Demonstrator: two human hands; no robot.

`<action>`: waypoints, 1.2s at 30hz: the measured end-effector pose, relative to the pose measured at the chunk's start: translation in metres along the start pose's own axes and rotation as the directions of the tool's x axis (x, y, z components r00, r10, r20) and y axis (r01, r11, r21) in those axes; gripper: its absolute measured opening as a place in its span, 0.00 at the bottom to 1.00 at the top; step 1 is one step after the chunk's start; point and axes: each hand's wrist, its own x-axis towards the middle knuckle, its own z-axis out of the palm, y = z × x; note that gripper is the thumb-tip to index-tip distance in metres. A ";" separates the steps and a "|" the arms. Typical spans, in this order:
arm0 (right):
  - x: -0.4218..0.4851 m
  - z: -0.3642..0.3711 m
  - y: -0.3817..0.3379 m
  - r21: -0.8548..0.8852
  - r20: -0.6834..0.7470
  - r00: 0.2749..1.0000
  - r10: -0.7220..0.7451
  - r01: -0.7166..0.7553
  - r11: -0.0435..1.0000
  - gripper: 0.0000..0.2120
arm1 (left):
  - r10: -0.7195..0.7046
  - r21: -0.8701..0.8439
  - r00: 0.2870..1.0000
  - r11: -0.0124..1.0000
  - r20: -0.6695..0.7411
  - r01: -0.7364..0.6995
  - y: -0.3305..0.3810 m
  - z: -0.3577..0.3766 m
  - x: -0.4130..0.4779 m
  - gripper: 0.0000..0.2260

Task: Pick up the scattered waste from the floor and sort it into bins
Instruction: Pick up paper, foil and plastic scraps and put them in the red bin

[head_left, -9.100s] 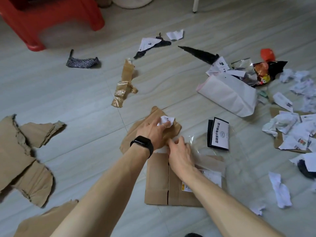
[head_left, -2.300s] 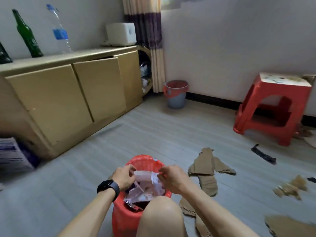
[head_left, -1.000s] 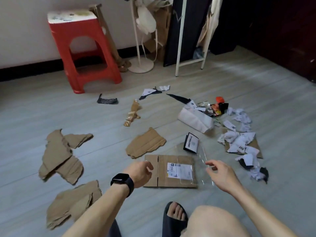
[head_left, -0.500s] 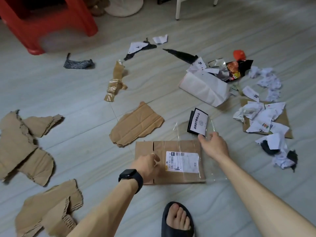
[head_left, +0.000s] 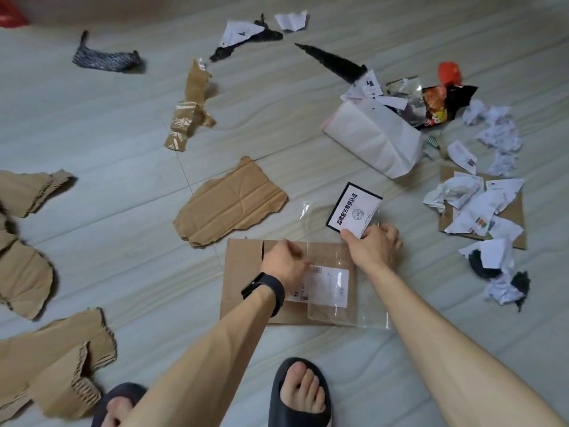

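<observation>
Pick-up: right hand (head_left: pixel 374 245) pinches printed card (head_left: pixel 354 211); left hand's (head_left: pixel 286 264) hold on clear bag (head_left: pixel 327 312) indiscernible; lifting should follow.

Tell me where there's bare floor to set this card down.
Bare floor lies between the brown tape strip and the white bag, beyond the torn cardboard piece. Another patch sits right of the right forearm. The right side is crowded with paper scraps.

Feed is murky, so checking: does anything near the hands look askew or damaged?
Yes. A clear plastic bag lies askew over the flattened cardboard box, overhanging its right edge and easy to miss. The right hand pinches a black-bordered card at the bag's far end. The cardboard piece beyond the box has ragged, torn edges.
</observation>
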 end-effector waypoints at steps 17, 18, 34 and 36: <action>-0.185 -0.047 -0.103 0.400 0.242 0.905 -0.350 0.236 0.886 0.09 | 0.236 0.403 0.844 0.915 -0.482 -0.026 -0.051 -0.267 -0.158 0.11; -0.198 -0.051 -0.117 0.407 0.243 0.885 -0.398 0.279 0.870 0.09 | 0.244 0.417 0.824 0.909 -0.512 -0.010 -0.058 -0.284 -0.174 0.11; -0.484 -0.103 -0.334 0.246 0.307 0.246 -0.919 0.913 0.326 0.10 | -0.045 0.057 0.343 0.958 -0.938 0.281 -0.284 -0.479 -0.490 0.09; -0.519 -0.093 -0.338 0.268 0.331 0.172 -0.928 0.926 0.267 0.09 | -0.057 0.024 0.269 0.956 -0.962 0.291 -0.300 -0.489 -0.514 0.10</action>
